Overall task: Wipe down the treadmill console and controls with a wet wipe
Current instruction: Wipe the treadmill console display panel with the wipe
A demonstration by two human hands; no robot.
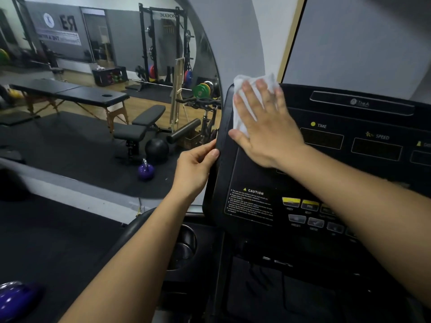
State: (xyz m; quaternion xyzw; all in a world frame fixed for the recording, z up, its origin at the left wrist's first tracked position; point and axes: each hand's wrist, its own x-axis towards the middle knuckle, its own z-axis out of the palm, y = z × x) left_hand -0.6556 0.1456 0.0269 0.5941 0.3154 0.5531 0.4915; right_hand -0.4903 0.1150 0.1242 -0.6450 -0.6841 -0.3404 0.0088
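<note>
Nearest, the left hand (198, 167) grips the left edge of the treadmill console (256, 178), fingers curled round its rim to steady it. Beyond, the right hand (263, 127) lies flat, fingers spread, pressing the wet wipe (240, 94) onto the console's upper left corner. The unwiped panel stretches rightward: TIME display (321, 137) just beside, buttons (300, 203) below under the forearm. Open room lies right and downward.
</note>
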